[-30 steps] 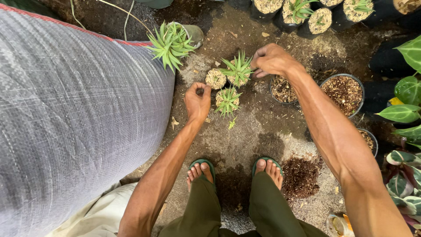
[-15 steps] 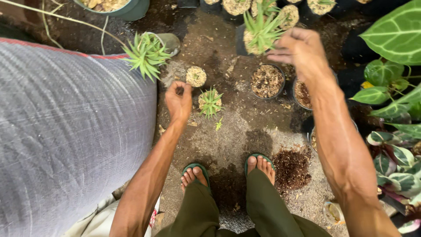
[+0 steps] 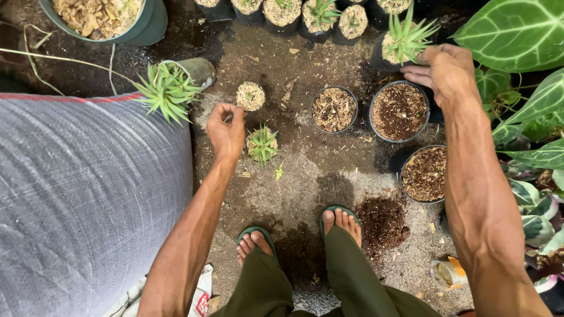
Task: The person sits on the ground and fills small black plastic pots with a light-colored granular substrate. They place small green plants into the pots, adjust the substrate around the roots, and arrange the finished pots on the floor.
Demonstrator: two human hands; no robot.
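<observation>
Our right hand (image 3: 446,70) is closed on the small spiky green plant (image 3: 405,38), just above the round black pot of dark soil (image 3: 400,110); our left hand (image 3: 226,132), fingers pinched, stays far off.

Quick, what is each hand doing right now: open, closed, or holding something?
Left hand: fingers curled, nothing visibly held, beside the small spiky plant.
Right hand: closed on the potted spiky plant.

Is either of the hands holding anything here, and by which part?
The right hand grips the small spiky green plant with its root ball by the root ball's side. The left hand looks curled with nothing visible in it.
</observation>
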